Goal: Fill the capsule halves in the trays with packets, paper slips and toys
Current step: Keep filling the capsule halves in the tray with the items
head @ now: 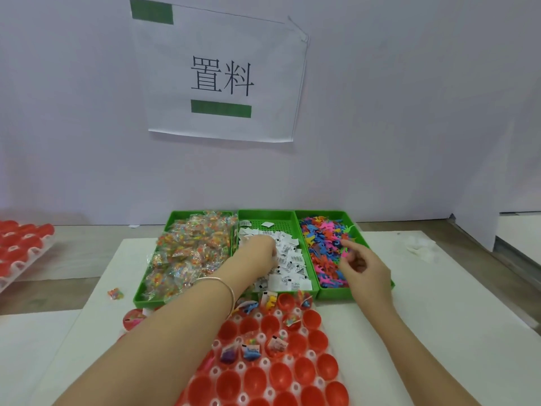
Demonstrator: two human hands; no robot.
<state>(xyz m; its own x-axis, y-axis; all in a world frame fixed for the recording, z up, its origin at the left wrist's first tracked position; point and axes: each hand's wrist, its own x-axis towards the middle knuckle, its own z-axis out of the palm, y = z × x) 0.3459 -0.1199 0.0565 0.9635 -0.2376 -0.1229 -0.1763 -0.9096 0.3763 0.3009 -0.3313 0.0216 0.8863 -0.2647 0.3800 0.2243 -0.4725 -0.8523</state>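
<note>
Three green bins stand side by side: candy packets (187,253) on the left, white paper slips (288,259) in the middle, small colourful toys (325,244) on the right. My left hand (257,250) reaches into the slips bin with its fingers down among the slips. Over the toy bin my right hand (361,266) pinches a small pink toy (345,253). A clear tray of red capsule halves (275,367) lies in front of the bins. A few halves hold packets, slips and toys; most are empty.
Another tray of red capsules (20,247) sits at the far left. One loose packet (115,293) lies on the white mat left of the bins. Crumpled white material (421,247) lies at the right. A paper sign (219,74) hangs on the back wall.
</note>
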